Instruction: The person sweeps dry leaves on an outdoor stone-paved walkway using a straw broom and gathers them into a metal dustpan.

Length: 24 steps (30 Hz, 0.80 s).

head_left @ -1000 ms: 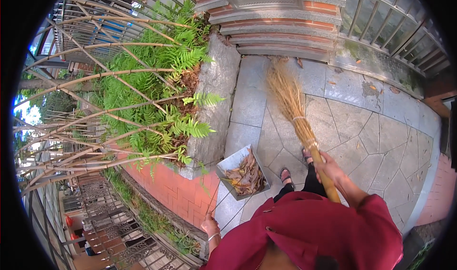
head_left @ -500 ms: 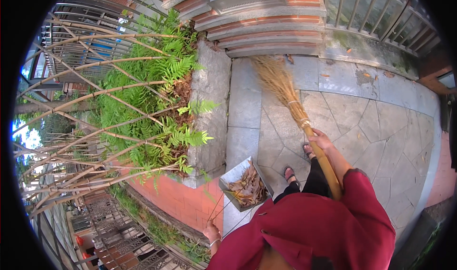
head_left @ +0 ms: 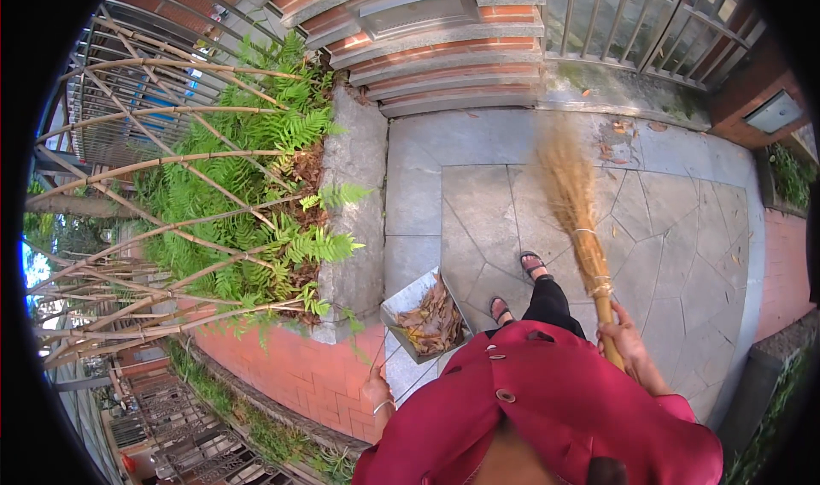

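Observation:
My right hand (head_left: 625, 340) is wrapped round the thick bamboo handle of a straw broom (head_left: 586, 250), low on the right. The bristles reach away over the stone paving, blurred at their tips, just short of a few loose dry leaves (head_left: 610, 153). At the lower left my left hand (head_left: 378, 389) is closed on the thin wire handle of a metal dustpan (head_left: 405, 297). A heap of brown leaves (head_left: 434, 321) lies inside the pan. The pan sits beside my feet, at the corner of the stone planter.
On the left, ferns (head_left: 239, 160) grow in a planter with a stone wall (head_left: 354, 177), behind an arched bamboo lattice (head_left: 154, 167). A striped brick pillar (head_left: 444, 62) and a metal gate (head_left: 623, 23) stand ahead. A low grey post (head_left: 756, 382) is at the right.
The broom has swung to the right, away from the pillar's foot, with my right hand still round it. The view has shifted somewhat; the dustpan stays in my left hand.

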### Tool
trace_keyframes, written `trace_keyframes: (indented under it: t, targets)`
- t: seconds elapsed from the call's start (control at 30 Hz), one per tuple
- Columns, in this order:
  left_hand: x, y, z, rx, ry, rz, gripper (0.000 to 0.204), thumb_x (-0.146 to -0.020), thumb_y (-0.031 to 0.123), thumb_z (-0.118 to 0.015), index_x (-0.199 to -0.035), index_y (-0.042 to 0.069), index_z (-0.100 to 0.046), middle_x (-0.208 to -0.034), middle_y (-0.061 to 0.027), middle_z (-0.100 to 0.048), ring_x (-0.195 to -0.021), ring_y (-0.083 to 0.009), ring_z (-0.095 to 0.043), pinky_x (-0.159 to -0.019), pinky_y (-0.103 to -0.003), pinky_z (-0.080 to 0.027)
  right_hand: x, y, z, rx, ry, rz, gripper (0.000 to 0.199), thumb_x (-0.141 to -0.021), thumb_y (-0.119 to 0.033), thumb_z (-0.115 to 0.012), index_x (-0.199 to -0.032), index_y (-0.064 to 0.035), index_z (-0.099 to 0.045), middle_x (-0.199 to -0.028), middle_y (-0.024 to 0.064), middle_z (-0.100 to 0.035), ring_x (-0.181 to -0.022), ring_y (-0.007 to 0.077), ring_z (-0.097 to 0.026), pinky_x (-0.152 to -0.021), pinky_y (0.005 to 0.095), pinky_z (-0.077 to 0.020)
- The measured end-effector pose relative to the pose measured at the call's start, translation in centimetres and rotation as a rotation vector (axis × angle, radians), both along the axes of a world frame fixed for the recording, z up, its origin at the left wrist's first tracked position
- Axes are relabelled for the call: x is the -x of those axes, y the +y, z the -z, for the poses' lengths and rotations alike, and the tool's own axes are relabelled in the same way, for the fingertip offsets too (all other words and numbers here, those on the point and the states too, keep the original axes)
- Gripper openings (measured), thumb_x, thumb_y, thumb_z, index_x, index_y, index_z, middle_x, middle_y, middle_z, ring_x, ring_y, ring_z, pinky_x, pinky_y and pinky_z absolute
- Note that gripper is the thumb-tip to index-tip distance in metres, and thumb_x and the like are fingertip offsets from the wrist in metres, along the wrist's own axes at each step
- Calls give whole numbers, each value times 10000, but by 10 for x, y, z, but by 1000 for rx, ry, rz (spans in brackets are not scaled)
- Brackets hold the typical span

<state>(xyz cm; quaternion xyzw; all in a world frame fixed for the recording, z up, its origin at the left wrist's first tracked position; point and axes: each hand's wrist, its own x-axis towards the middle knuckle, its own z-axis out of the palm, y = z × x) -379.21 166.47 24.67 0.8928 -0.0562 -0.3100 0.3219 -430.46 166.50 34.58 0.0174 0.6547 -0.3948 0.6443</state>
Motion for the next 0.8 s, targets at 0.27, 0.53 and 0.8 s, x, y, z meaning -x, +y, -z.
trace_keyframes:
  t: [0.27,0.53,0.8]
  targets:
    - [1,3,1,-11,-81,7,248,-706,222,-605,-601,21,-503,-487,-26,-414,-424,-125,-387,-384,-290,-290,-37,-103,48,115,-131,-421,582,-705,-39,-564,-1237,-146,-355,-597,72,-470,-409,181,-475,-333,310,-394]
    - [22,6,-43,37,-185,-21,281,-713,180,-587,-520,28,-449,-422,-28,-370,-327,-122,-328,-321,-287,-261,-52,-245,204,141,-101,-457,607,-668,-50,-616,-1221,-123,-378,-694,98,-521,-470,195,-498,-378,349,-431]
    - [27,-4,-28,3,-94,-87,284,-701,161,-591,-503,45,-424,-416,-31,-368,-324,-137,-341,-308,-288,-267,28,-121,62,27,20,-305,654,-704,-32,-564,-1276,-121,-261,-589,87,-487,-415,184,-480,-356,317,-403]
